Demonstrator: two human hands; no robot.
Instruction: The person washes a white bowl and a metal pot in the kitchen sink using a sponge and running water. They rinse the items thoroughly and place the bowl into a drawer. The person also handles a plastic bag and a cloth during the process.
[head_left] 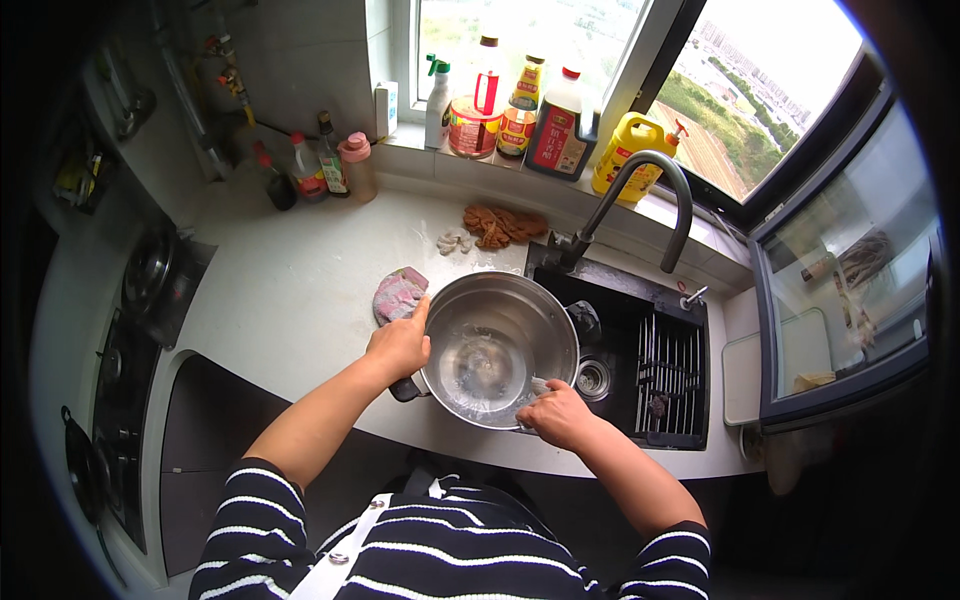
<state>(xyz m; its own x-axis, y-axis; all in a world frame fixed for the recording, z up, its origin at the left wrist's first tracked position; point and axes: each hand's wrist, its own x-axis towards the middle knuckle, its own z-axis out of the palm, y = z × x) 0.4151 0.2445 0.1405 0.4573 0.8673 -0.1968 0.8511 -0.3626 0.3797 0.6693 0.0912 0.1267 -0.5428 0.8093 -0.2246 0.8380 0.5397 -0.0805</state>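
Note:
A wide stainless steel pot (470,290) with dark side handles sits at the counter's front, its right side over the sink's left edge. Some clear liquid appears to lie in its bottom. My left hand (400,347) grips the pot's left rim, with the index finger stretched along the edge. At the lower right rim my right hand (558,413) is closed on a small whitish wad (540,385), pressed against the pot's wall; its kind is mostly hidden by the fingers. A pink and grey cloth (400,293) lies on the counter just beyond my left hand.
The black sink (625,330) with a drying rack (672,375) and a curved faucet (685,215) is on the right. Behind the pot lie a brown cloth (503,226) and a white rag (455,240). Bottles (515,120) line the sill; an open window sash (850,300) juts in.

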